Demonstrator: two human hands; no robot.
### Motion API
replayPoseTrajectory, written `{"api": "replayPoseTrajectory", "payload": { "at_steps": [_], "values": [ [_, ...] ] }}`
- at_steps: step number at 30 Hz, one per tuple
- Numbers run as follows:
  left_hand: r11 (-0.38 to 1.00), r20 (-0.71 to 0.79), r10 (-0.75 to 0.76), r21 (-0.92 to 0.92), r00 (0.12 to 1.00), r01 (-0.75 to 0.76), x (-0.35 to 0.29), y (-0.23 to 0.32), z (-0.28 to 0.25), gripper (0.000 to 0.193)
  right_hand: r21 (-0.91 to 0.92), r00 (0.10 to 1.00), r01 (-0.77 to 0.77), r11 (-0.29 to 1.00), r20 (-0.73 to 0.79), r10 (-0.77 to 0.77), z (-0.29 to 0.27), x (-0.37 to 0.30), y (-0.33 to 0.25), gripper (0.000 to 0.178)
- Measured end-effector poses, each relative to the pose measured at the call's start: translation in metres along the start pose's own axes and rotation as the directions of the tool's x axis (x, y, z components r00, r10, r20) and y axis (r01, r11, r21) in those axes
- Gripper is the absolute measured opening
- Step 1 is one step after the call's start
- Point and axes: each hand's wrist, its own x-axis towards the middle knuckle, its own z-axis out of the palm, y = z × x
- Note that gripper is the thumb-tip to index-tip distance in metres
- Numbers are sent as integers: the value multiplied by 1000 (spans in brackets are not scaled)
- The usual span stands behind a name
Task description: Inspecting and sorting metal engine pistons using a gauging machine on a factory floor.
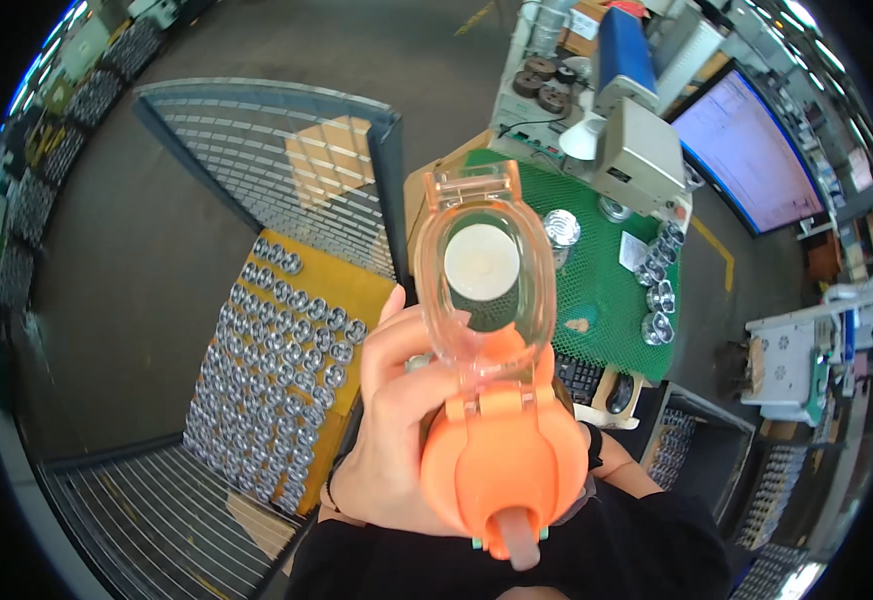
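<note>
Close in front of me, an orange drinking bottle [501, 460] is raised. Its clear, orange-tinted lid [546, 270] is flipped up on a hinge, and a soft translucent spout [518, 540] points toward me. My left hand [391, 430] is wrapped round the bottle's left side, thumb and fingers up by the lid hinge. My right forearm [626, 465], with a black band at the wrist, runs in behind the bottle. The bottle hides my right hand, so its fingers do not show.
On the left, a yellow board [346, 270] in a metal cage cart bears many shiny metal parts [276, 370]. A bench with a green mat [596, 270] holds metal parts, a bench instrument [641, 155], a keyboard [578, 378] and a mouse [619, 393]. A monitor [751, 145] stands beyond.
</note>
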Motion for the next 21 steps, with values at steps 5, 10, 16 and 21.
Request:
{"api": "replayPoseTrajectory", "payload": {
  "at_steps": [5, 10, 16, 21],
  "values": [
    [994, 328, 41, 86, 944, -73, 18, -19, 9, 113, -174, 983, 148, 973, -86, -165, -11, -5, 15, 31],
    [975, 376, 92, -220, 922, -7, 19, -34, 39, 128, -223, 930, 286, 932, -169, -326, -19, -1, 24, 30],
    [894, 445, 178, -446, 878, 45, 16, -43, 71, 143, 478, 900, 422, 770, -323, -293, -27, -12, 31, 26],
    [852, 326, 379, -488, 866, -189, 20, -46, 82, 146, 736, 918, 396, 549, -326, -226, -31, -19, 42, 33]
  ]
}}
